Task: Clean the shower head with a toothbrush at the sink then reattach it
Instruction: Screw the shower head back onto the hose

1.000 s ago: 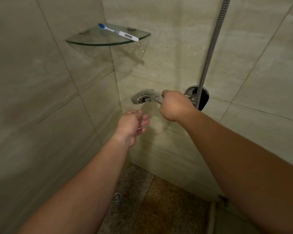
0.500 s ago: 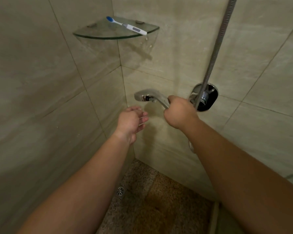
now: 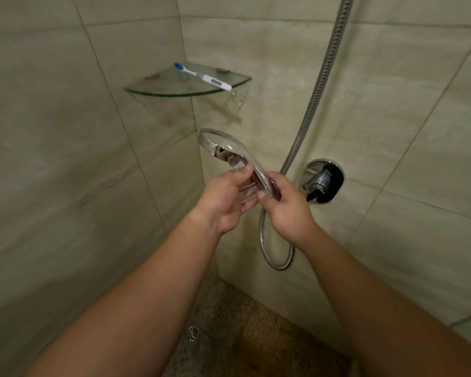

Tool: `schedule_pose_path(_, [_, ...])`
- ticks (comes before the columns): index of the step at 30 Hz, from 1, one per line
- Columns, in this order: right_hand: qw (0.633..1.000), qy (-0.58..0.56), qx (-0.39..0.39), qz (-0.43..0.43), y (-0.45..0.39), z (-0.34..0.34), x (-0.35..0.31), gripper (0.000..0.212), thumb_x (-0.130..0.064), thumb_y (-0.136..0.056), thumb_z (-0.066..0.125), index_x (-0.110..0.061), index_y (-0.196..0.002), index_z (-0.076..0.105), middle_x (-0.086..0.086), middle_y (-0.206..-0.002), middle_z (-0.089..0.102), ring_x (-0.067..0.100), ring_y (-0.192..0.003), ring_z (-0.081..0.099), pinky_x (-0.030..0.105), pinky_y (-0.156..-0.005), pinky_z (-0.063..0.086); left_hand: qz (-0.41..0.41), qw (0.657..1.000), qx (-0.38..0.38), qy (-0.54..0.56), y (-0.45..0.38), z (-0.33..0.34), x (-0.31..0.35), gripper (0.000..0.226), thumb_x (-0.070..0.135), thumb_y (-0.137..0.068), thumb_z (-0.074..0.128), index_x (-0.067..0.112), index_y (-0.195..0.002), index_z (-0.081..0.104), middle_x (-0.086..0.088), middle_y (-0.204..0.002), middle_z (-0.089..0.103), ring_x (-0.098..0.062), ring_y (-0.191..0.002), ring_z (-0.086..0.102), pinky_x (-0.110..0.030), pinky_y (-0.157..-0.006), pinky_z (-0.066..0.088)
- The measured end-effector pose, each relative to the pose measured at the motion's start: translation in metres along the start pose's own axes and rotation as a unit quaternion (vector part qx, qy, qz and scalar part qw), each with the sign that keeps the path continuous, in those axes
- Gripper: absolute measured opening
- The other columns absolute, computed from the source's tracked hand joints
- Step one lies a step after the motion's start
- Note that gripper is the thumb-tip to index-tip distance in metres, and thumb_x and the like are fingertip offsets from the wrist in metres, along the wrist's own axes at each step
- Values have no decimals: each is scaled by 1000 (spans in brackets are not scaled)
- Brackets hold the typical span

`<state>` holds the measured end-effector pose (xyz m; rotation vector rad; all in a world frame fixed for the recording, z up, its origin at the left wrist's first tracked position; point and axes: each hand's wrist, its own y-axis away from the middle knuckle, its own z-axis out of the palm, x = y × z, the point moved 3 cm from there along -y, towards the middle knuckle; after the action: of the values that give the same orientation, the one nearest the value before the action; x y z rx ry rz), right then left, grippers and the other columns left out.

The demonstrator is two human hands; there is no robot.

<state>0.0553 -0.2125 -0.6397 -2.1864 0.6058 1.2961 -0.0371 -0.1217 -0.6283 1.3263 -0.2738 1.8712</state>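
Observation:
A chrome shower head [image 3: 222,144] is held out in front of the tiled corner, its round face turned toward the left wall. My right hand [image 3: 287,206] grips its handle from the right. My left hand [image 3: 225,198] has its thumb on the handle just below the head, with the fingers curled underneath. A ribbed metal hose [image 3: 314,97] hangs from above and loops below my right hand. A white and blue toothbrush [image 3: 203,76] lies on the glass corner shelf [image 3: 158,89] above.
A chrome wall valve [image 3: 324,180] sits on the right wall just beyond my right hand. A round floor drain [image 3: 192,333] lies in the speckled shower floor below. Tiled walls close in on the left and behind.
My left hand has risen from below and taken hold of the handle next to my right hand. The shower head has tipped upward, and the view has dropped, so the shelf sits lower in frame.

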Motion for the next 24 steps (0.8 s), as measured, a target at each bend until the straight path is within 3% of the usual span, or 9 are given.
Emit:
schedule_pose_path(3, [999, 5, 14, -28, -6, -7, -7, 38, -22, -93, 61, -23, -130, 52, -11, -100, 64, 4, -87, 60, 24, -82, 44, 12, 1000, 5, 8, 3, 14, 18, 8, 24, -102, 60, 20, -97, 65, 4, -88, 76, -10, -79, 72, -29, -77, 52])
schedule_pose_path(6, [987, 130, 50, -78, -11, -12, -22, 48, -32, -88, 64, -24, -133, 49, -1, -111, 53, 14, -97, 56, 30, -85, 46, 44, 999, 24, -21, 5, 28, 38, 5, 24, -99, 65, 21, -95, 66, 2, -84, 74, -14, -75, 69, -28, -71, 47])
schedule_pose_path(10, [946, 270, 135, -122, -22, -17, -57, 29, -37, -85, 66, -19, -107, 57, 0, -93, 49, 24, -87, 57, 34, -73, 45, 110, 990, 4, -83, 10, 35, 75, 7, 16, -96, 70, 16, -102, 67, 0, -85, 74, -10, -72, 71, -28, -71, 47])
schedule_pose_path(13, [946, 254, 172, -103, -31, -20, -77, 19, -32, -83, 67, -22, -87, 51, -7, -85, 48, 20, -81, 52, 33, -68, 39, 169, 956, -55, -232, 17, 30, 108, 11, 8, -96, 67, 15, -104, 69, 1, -90, 73, -6, -77, 69, -26, -70, 44])
schedule_pose_path(16, [947, 240, 192, -92, -36, -15, -91, 27, -31, -81, 68, -27, -76, 42, -10, -81, 49, 15, -77, 49, 31, -66, 35, 179, 908, -102, -366, 20, 10, 149, 21, 11, -94, 70, 10, -115, 69, -5, -105, 74, -14, -89, 69, -27, -74, 46])
schedule_pose_path(20, [947, 224, 219, -73, -36, -4, -110, 24, -33, -77, 72, -28, -80, 48, -7, -86, 55, 17, -81, 54, 31, -70, 43, 198, 882, -126, -409, 15, -17, 195, 25, 5, -90, 72, 13, -114, 71, 0, -103, 77, -15, -97, 72, -27, -76, 50])
schedule_pose_path(24, [944, 238, 224, -51, -30, 11, -124, 30, -33, -75, 71, -28, -82, 42, -4, -82, 59, 22, -78, 57, 33, -67, 46, 189, 885, -187, -383, 16, -25, 200, 31, 5, -86, 77, 13, -115, 73, 4, -103, 79, -15, -103, 73, -32, -85, 54])
